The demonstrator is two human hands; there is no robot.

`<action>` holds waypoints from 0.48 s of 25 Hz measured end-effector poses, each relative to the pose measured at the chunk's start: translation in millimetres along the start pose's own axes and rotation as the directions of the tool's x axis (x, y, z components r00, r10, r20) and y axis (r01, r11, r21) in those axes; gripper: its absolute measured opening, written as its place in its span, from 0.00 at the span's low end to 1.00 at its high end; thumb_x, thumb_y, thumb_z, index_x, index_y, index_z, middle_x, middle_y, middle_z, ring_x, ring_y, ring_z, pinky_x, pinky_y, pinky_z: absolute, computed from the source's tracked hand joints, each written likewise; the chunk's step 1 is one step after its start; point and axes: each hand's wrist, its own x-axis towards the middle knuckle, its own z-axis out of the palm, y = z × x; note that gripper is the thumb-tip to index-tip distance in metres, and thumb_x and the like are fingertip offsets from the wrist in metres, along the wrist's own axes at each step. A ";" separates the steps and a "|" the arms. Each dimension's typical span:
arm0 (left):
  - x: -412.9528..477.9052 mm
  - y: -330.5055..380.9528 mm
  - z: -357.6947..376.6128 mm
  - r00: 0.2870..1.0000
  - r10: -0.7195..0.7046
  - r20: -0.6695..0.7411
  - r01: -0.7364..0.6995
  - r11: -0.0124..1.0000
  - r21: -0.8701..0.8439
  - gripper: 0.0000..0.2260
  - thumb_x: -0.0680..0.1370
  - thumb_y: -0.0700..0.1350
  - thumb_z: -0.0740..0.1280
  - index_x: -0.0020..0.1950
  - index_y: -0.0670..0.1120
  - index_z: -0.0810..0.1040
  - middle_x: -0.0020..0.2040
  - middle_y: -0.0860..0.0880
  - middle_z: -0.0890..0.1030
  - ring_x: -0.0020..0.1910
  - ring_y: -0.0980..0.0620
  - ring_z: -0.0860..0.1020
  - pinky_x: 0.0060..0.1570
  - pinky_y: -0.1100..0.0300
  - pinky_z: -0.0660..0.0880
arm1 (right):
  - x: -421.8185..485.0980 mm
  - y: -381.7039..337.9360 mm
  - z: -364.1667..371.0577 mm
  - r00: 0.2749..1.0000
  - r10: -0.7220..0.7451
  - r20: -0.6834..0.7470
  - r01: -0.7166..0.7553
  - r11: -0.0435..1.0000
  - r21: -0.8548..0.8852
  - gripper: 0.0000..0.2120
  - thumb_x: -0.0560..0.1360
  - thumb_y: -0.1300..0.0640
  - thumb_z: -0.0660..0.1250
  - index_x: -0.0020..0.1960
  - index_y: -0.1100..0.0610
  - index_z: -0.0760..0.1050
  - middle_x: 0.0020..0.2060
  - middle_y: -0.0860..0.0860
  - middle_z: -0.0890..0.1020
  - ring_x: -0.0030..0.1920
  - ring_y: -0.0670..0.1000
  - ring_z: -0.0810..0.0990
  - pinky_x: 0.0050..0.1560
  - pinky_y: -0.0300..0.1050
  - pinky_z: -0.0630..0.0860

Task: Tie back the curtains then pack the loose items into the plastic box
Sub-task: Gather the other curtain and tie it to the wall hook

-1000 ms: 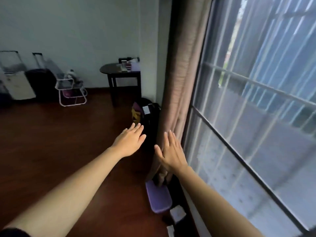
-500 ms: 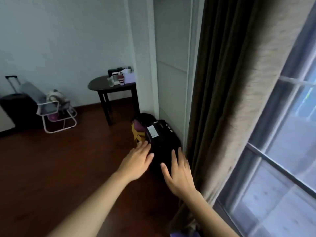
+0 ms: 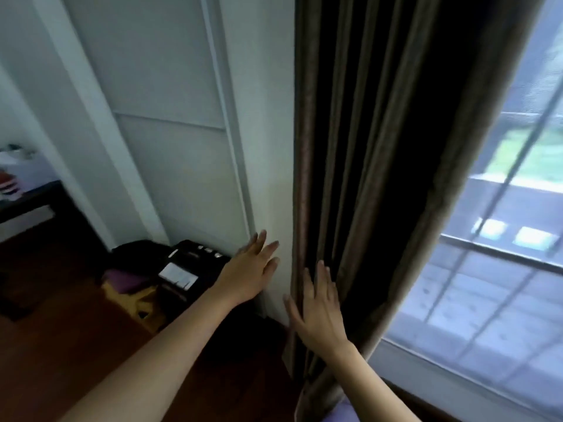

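A brown curtain (image 3: 380,153) hangs gathered in folds at the left side of the window (image 3: 502,239), reaching down to the floor. My right hand (image 3: 320,309) is flat with fingers spread, laid against the curtain's left folds. My left hand (image 3: 251,274) is open too, fingers apart, stretched toward the white wall strip (image 3: 265,147) just left of the curtain. Neither hand holds anything. No tie-back or plastic box is in sight.
A black suitcase (image 3: 189,269) with a white tag lies on the wooden floor against the wall, beside a yellow and purple bag (image 3: 134,287). A dark table (image 3: 27,199) with small items stands at the far left. A purple object (image 3: 341,414) shows at the bottom edge.
The view has closed in on the curtain and tilted up. Both hands have moved forward; the right one now rests on the curtain folds and the left one is by the wall.
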 end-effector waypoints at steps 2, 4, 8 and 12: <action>20.2 3.3 -9.0 0.984 0.161 -0.073 -0.167 0.983 -0.079 0.21 0.82 0.50 0.55 0.75 0.49 0.61 0.78 0.42 0.48 0.77 0.45 0.49 0.73 0.47 0.57 | 1.0 -5.6 -8.0 0.994 0.089 -0.063 -0.091 0.995 -0.030 0.40 0.75 0.32 0.41 0.76 0.59 0.54 0.76 0.61 0.46 0.76 0.59 0.42 0.75 0.54 0.47; 39.4 12.1 -19.2 0.970 0.212 -0.122 -0.231 0.958 -0.168 0.20 0.81 0.50 0.57 0.74 0.50 0.64 0.78 0.42 0.45 0.77 0.45 0.47 0.73 0.50 0.56 | 6.1 -7.6 -22.3 0.987 0.149 -0.066 -0.155 0.984 -0.087 0.39 0.74 0.35 0.44 0.76 0.59 0.53 0.76 0.61 0.45 0.77 0.61 0.43 0.75 0.55 0.47; 84.8 34.9 -57.1 0.934 0.210 -0.289 -0.307 0.885 -0.350 0.18 0.78 0.48 0.64 0.69 0.52 0.71 0.77 0.42 0.38 0.77 0.44 0.52 0.72 0.58 0.57 | 44.3 -25.7 -72.5 0.984 0.081 -0.158 -0.101 0.988 -0.121 0.34 0.78 0.43 0.57 0.77 0.58 0.51 0.76 0.60 0.40 0.77 0.60 0.39 0.76 0.52 0.45; 128.0 56.0 -120.5 0.864 0.231 -0.448 -0.423 0.816 -0.395 0.17 0.78 0.45 0.65 0.67 0.52 0.73 0.77 0.41 0.40 0.73 0.49 0.61 0.67 0.67 0.59 | 103.7 -49.1 -129.3 0.956 -0.055 -0.289 0.011 0.988 -0.154 0.32 0.76 0.50 0.64 0.75 0.59 0.58 0.76 0.60 0.42 0.76 0.61 0.46 0.74 0.50 0.50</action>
